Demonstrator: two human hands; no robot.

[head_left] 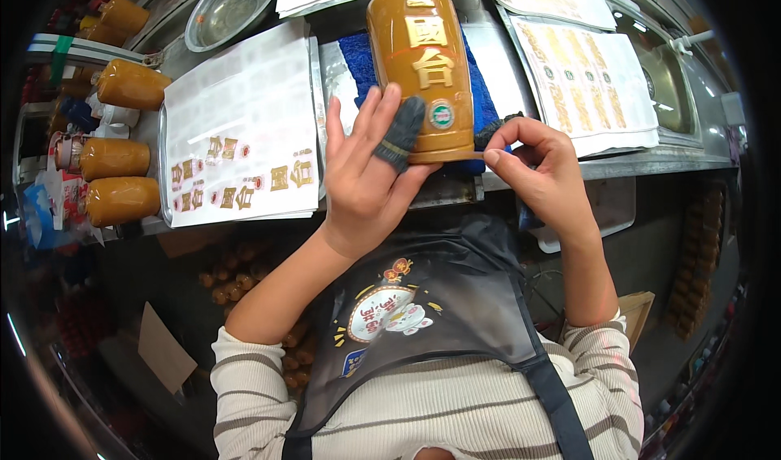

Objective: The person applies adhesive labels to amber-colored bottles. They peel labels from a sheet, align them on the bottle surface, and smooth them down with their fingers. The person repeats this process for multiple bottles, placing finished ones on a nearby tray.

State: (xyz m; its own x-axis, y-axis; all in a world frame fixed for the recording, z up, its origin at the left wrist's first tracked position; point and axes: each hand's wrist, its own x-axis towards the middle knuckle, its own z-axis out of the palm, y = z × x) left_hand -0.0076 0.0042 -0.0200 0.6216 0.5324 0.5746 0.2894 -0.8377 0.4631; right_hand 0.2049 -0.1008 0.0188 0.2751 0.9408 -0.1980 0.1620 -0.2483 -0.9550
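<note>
A large amber-brown bottle (419, 53) with raised gold characters and a small round green-and-white emblem lies on a blue cloth (480, 86), its base toward me. Against the base's left side rests my left hand (366, 171), fingers stretched and spread, thumb along the bottom edge. One of its fingers wears a dark grey knitted cover (400, 135). At the base's right side my right hand (541, 175) pinches the end of a thin golden-brown strip (455, 157) that runs along the bottom rim. Dark knit also shows behind the right fingers.
On the left, a white sheet (244, 94) carries gold character stickers, with several brown bottles (122, 201) beside it. A metal bowl (232, 8) stands at the back left. Sheets of gold strips (578, 78) lie at right, near a metal sink (663, 86). The steel table's front edge (602, 170) is close.
</note>
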